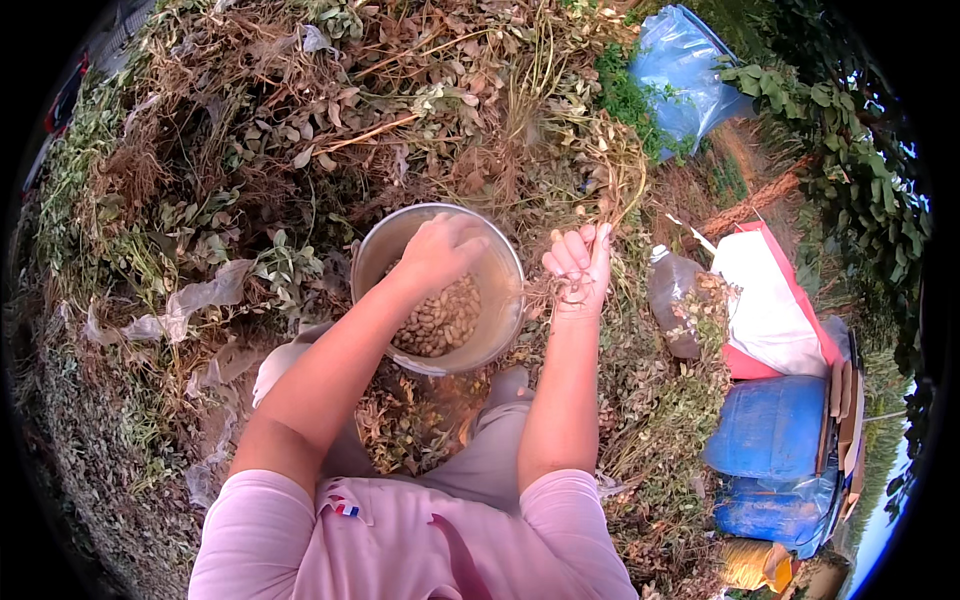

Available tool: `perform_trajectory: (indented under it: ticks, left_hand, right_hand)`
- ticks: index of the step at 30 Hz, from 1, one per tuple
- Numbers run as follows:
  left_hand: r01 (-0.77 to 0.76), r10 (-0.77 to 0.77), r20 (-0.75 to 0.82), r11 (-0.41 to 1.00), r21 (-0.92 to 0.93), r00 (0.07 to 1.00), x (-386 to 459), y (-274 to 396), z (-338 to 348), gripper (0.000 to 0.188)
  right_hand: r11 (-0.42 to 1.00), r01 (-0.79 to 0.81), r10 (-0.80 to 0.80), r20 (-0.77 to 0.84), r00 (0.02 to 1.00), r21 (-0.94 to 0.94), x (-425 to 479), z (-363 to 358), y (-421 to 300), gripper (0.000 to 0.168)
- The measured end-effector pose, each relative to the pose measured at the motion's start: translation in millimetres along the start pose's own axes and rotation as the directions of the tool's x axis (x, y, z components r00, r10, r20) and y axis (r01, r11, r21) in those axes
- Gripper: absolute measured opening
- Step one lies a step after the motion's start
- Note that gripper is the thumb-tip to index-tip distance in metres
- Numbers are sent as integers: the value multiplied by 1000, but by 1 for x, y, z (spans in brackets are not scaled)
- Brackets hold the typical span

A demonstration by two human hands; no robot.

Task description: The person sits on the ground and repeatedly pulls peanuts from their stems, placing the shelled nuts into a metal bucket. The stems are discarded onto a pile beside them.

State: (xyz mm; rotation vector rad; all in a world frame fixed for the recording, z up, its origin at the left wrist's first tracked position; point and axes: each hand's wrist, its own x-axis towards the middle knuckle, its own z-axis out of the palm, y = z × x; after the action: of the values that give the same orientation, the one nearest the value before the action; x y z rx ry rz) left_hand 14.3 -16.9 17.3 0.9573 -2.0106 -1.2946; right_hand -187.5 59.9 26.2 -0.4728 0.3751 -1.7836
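Observation:
My left hand [444, 251] is over a round pail [499, 300], its back turned up and its fingers curled down inside the rim. Whether anything is between those fingers cannot be seen. Unshelled peanuts [439, 322] lie in the bottom of the pail, partly hidden by my left forearm. To the right of the pail, my right hand [581, 262] is palm up with its fingers curled around dried peanut plants [619, 180]. Their stems reach up beyond my thumb, and thin roots hang by my wrist. The pail stands in front of my knees.
A heap of dried plants [247, 97] spreads ahead and left, with torn plastic film [180, 311] in it. At right are a plastic bottle [671, 300], a white and red sack [765, 300], blue drums [772, 427] and blue plastic sheeting [682, 75]. Leafy branches [855, 142] hang at the upper right.

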Motion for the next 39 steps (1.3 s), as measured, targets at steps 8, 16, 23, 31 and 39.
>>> perform_trajectory:
  ticks: [8, 16, 23, 31, 39]
  left_hand:
    - [378, -212, 316, 614, -693, 925, -3, 18, 18, 64]
    - [288, -149, 246, 473, -833, 958, 2, 11, 22, 50]
    - [256, -258, 137, 515, -818, 957, -1, 8, 38, 22]
    - [242, -303, 16, 728, -642, 953, -2, 5, 38, 19]
    - [280, -351, 59, 622, -731, 935, 5, -20, 36, 20]
  right_hand:
    - [964, -210, 140, 359, 923, 162, -13, 35, 33, 44]
    - [944, -329, 317, 260, 912, 3, -23, 51, 54, 43]
    - [420, -284, 127, -254, 959, -862, -28, 62, 51, 29]
    - [248, -139, -55, -157, 986, -959, -14, 30, 65, 25]
    - [743, -193, 10, -279, 960, -641, -21, 48, 78, 29]
